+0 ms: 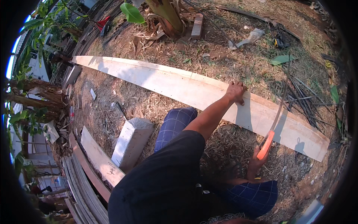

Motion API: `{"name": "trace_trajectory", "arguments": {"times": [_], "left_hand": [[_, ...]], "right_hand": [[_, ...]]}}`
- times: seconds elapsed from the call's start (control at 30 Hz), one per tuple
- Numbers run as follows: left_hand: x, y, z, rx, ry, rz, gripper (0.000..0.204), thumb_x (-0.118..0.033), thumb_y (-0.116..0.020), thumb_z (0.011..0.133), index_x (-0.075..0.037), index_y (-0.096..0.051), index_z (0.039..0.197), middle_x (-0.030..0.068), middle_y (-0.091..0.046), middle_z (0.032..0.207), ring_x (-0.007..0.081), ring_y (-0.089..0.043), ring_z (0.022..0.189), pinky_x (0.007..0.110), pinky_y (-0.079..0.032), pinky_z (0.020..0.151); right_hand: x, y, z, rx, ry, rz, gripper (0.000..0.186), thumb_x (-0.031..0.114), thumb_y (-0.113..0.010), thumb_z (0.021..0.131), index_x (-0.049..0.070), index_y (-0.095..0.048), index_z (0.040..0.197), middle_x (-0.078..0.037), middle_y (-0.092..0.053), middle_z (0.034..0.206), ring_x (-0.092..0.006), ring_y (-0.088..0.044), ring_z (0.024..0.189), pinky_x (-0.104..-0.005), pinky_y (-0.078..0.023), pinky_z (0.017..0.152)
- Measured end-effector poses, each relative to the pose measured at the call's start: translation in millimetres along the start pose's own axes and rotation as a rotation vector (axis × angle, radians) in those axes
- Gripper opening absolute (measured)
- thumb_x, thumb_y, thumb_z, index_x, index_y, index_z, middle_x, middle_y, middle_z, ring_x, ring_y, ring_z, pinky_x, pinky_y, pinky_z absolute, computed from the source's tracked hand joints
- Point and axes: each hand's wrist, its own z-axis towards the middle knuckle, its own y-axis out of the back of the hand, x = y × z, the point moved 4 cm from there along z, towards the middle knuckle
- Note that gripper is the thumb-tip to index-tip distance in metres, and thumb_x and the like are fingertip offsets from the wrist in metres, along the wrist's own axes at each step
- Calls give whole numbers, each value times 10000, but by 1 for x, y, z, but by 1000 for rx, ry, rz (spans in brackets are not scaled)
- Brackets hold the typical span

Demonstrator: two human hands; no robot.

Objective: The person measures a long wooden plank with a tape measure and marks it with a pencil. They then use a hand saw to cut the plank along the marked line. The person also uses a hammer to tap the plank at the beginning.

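A long pale wooden board [164,80] stretches across the ground from the far left to the near right. My left hand [235,92] grips it from above, with the fingers bent over its far edge and the thumb on its face. Lower right, my right hand [256,159] is wrapped round the orange handle of a handsaw [278,115]. The saw's long blade points away from me and crosses over the board to the right of my left hand. From here I cannot tell whether its teeth touch the wood.
Near my left knee lies a pale concrete block [135,140], with planks [97,155] stacked to its left. A banana trunk [166,16] and a short wood offcut [197,26] are beyond the board. Thin dark rods [304,99] and a clear plastic bag [248,38] lie at the right.
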Motion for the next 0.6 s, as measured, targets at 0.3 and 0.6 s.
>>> {"name": "trace_trajectory", "arguments": {"times": [0.3,0.6], "left_hand": [[-6,0,-1,76,19,20,969,-479,-907,597,-221,-545,1459,97,-542,1432,310,-475,1382,587,-276,1153],[-37,-16,13,96,-97,-36,1057,-546,-877,663,-193,-417,1547,162,-456,1548,365,-366,1480,615,-227,1208]], "right_hand": [[52,15,1,-59,-182,-18,593,57,-700,920,5,-483,1469,-147,-606,1333,-224,-608,1145,-380,-495,991],[26,6,-4,-6,-140,38,606,92,-718,918,14,-491,1475,-174,-603,1400,-255,-596,1276,-392,-476,1061]]}}
